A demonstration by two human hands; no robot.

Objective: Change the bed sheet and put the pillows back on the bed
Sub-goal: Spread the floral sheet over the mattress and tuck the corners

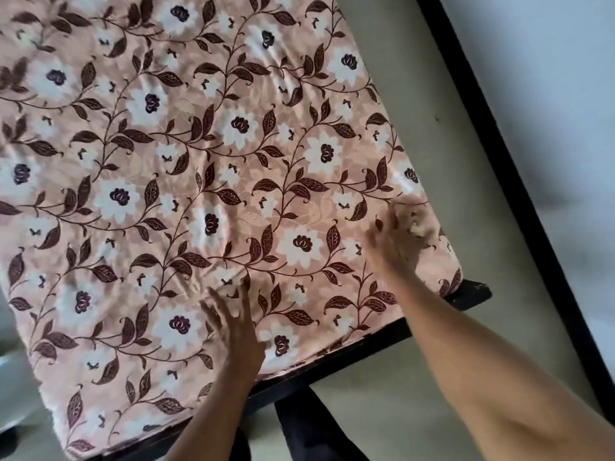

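Note:
A pink bed sheet (206, 168) with white flowers and dark brown leaves covers the mattress and fills most of the view. My left hand (234, 322) lies flat on the sheet near the bed's front edge, fingers spread and straight. My right hand (401, 232) is over the sheet near the right corner of the bed. It is blurred by motion, and its fingers look loosely bent with nothing in them. No pillows are in view.
A black bed frame (376, 339) shows under the sheet's front edge and juts out at the right corner. Pale floor (429, 104) runs along the right side up to a black skirting strip (506, 168) and a light wall. My dark trouser legs (309, 430) stand below the frame.

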